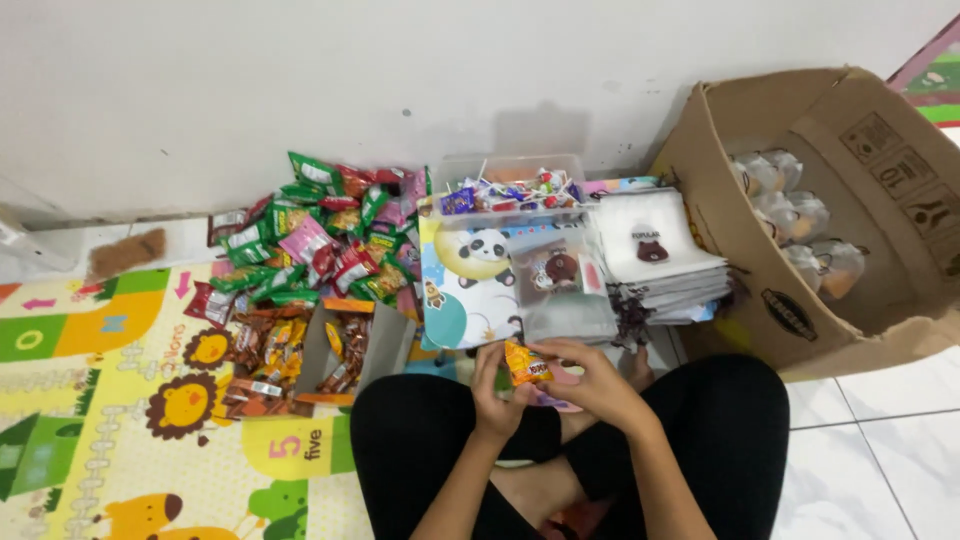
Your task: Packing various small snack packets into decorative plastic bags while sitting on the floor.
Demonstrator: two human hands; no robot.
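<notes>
Head view: both hands meet over the crossed legs, clamped on a small orange snack packet [526, 364]. The left hand [495, 395] grips its near edge; the right hand [598, 385] curls over its top and right side. Just beyond the hands lies a clear pouch [566, 290] on a panda-print sheet [470, 290]. Left of them sits a heap of snack packets [310, 240]; well to their right, a cardboard box [840, 210] on the floor.

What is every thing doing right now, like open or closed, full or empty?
Orange snack packet: held by both hands.
Left hand: gripping packet.
Right hand: gripping packet.
Cardboard box: open, holds filled bags.
Clear tub: open, holds lollipops.
White bags: stacked flat.
</notes>
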